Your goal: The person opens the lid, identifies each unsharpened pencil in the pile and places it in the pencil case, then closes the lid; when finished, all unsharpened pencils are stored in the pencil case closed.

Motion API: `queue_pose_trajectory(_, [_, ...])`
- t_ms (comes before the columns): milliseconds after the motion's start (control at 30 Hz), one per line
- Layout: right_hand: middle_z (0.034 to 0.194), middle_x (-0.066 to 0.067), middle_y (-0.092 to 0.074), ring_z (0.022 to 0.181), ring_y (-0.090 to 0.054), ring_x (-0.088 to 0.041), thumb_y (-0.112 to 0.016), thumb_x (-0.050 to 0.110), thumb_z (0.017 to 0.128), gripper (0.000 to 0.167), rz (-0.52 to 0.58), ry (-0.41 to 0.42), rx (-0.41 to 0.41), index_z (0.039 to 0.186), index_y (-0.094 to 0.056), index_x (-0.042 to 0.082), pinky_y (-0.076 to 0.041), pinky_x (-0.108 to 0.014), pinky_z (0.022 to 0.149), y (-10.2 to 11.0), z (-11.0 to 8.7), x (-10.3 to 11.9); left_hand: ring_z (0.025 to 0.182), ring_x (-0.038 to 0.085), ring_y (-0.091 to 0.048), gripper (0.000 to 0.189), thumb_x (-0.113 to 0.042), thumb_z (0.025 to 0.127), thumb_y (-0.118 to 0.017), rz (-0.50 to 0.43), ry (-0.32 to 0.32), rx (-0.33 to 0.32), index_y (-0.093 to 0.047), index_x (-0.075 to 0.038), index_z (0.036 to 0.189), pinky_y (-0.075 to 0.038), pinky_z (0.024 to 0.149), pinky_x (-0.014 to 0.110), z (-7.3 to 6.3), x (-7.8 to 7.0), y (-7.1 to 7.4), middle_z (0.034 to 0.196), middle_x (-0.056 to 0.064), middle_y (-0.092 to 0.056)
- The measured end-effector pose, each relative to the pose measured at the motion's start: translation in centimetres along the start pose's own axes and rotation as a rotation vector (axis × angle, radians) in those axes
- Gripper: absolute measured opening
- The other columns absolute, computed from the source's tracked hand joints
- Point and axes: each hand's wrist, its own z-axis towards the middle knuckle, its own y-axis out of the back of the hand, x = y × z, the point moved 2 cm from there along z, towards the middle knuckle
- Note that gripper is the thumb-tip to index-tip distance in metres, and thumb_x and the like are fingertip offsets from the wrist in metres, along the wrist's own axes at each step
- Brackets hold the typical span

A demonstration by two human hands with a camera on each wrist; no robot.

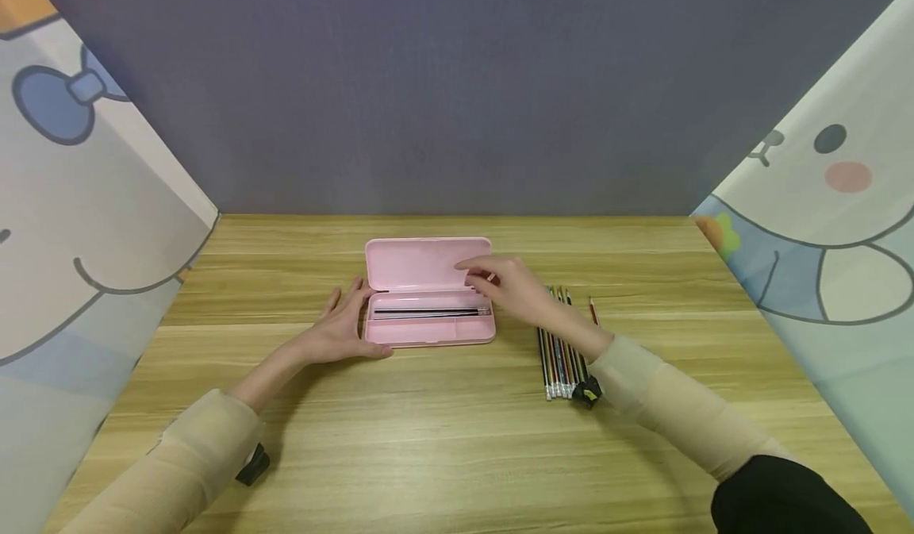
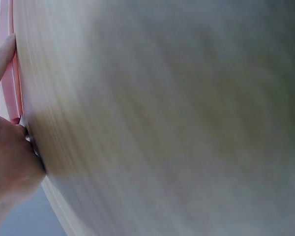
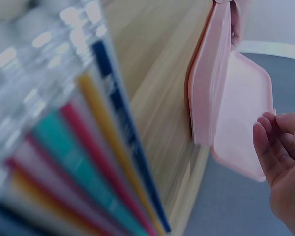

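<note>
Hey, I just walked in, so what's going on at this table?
A person is working with an open pink pencil case. Their left grip rests against its left end; their right grip, fingers bent and nothing visibly held, hovers near the opened lid. Some pencils lie lengthwise inside. A row of pencils sits on the table to the right, with a lone pencil beyond it.

A gray wall [image 1: 457, 97] stands along the far edge of a wood-grain table [image 1: 428, 455], while pale cartoon-printed panels, the left panel [image 1: 121, 209] showing a blue bow [image 1: 53, 109], the right panel [image 1: 857, 359] a pink cheek [image 1: 848, 177], flank the surface's side edges under soft light.
</note>
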Motion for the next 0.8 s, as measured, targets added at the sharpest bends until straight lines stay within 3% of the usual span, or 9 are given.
queue_pose_trajectory(333, [0.096, -0.019, -0.077, 0.073, -0.07, -0.035, -0.062, 0.003, 0.101, 0.029, 0.022, -0.094, -0.15, 0.129, -0.069, 0.001, -0.059, -0.024, 0.06, 4.1, -3.1, -2.1, 0.161, 0.044, 0.002, 0.099, -0.046, 0.075, -0.089, -0.014, 0.008, 0.001, -0.032, -0.013, 0.15, 0.009, 0.127, 0.065, 0.0, 0.0, 0.0, 0.169, 0.027, -0.019])
queue_pose_trajectory(567, [0.099, -0.021, -0.076, 0.074, -0.072, -0.029, -0.061, 0.005, 0.102, 0.032, 0.033, -0.162, -0.221, 0.133, -0.067, 0.005, -0.063, -0.037, 0.061, 6.1, -5.1, -3.6, 0.161, 0.044, 0.003, 0.098, -0.046, 0.076, -0.088, -0.015, 0.012, 0.009, -0.033, -0.014, 0.15, 0.009, 0.127, 0.065, 0.0, 0.0, 0.0, 0.17, 0.027, -0.019])
queue_pose_trajectory(800, [0.104, -0.024, -0.074, 0.075, -0.073, -0.026, -0.062, 0.006, 0.102, 0.035, 0.044, -0.241, -0.229, 0.137, -0.064, 0.006, -0.064, -0.036, 0.061, 7.2, -7.1, -4.6, 0.161, 0.044, 0.003, 0.097, -0.048, 0.075, -0.089, -0.013, 0.009, 0.006, -0.035, -0.015, 0.149, 0.01, 0.127, 0.065, 0.1, -0.1, 0.0, 0.169, 0.027, -0.02])
